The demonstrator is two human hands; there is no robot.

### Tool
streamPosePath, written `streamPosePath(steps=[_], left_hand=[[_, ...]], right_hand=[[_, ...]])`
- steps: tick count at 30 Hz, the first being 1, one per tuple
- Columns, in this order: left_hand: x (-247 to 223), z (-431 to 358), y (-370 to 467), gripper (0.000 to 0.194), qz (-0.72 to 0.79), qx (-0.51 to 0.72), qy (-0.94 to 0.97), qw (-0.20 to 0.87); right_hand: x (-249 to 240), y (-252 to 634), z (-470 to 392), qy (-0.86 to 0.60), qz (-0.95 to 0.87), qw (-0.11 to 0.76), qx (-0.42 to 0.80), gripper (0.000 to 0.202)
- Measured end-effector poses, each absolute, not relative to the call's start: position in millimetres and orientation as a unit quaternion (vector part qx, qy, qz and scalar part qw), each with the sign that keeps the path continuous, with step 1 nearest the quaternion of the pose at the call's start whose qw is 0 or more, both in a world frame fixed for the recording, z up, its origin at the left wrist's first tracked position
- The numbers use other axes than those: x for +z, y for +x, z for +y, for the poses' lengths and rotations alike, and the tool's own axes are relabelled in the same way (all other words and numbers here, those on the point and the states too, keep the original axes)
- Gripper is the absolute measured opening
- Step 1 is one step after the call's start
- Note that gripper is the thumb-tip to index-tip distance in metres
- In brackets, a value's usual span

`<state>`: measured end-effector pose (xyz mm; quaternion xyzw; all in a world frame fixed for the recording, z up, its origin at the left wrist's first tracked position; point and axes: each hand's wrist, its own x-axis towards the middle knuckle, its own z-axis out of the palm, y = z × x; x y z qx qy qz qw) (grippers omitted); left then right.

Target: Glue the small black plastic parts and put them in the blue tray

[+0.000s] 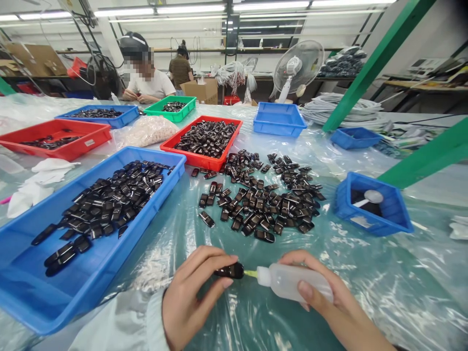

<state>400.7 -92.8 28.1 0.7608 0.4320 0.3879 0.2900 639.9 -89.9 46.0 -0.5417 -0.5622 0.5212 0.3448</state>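
Between the fingers and thumb of my left hand is a small glossy black plastic piece, held a little above the table. My right hand is wrapped round a translucent white squeeze bottle, tipped on its side. The bottle's thin yellowish nozzle points left and meets the right end of the black piece; whether liquid comes out is too small to tell. Beyond my hands lies a loose pile of similar black pieces on the plastic-covered table.
A large blue tray of black pieces stands at left, with a red tray of them behind. At right, a small blue bin holds a white scoop. Green posts slant down at right. A person sits across the table.
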Motion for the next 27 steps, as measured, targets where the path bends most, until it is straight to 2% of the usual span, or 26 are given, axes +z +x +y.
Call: streamPosePath(steps=[5, 11, 14, 20, 22, 25, 27], left_hand=[[29.2, -86.1, 398.4, 0.023, 0.476, 0.402, 0.727, 0.288], [29.2, -77.3, 395.3, 0.020, 0.518, 0.412, 0.683, 0.307], [28.3, -78.5, 396.5, 0.021, 0.511, 0.418, 0.681, 0.315], [29.1, -80.2, 398.0, 0.020, 0.510, 0.419, 0.673, 0.332], [28.9, -79.7, 397.6, 0.020, 0.508, 0.424, 0.672, 0.333], [27.9, -79.7, 397.6, 0.020, 0.503, 0.437, 0.670, 0.329], [27.2, -80.7, 398.4, 0.020, 0.498, 0.441, 0.669, 0.331]], right_hand=[[39.9, 643.7, -82.9, -0.555, -0.532, 0.368, 0.523, 0.044], [34.3, 653.4, -72.5, -0.604, -0.451, 0.452, 0.478, 0.042], [32.0, 652.7, -69.3, -0.601, -0.454, 0.463, 0.468, 0.049], [21.0, 648.4, -65.2, -0.600, -0.558, 0.439, 0.369, 0.044], [19.8, 647.9, -69.7, -0.610, -0.560, 0.482, 0.287, 0.046], [23.0, 642.9, -83.4, -0.566, -0.590, 0.562, 0.127, 0.030], [25.7, 633.0, -93.2, -0.511, -0.669, 0.529, 0.110, 0.020]])
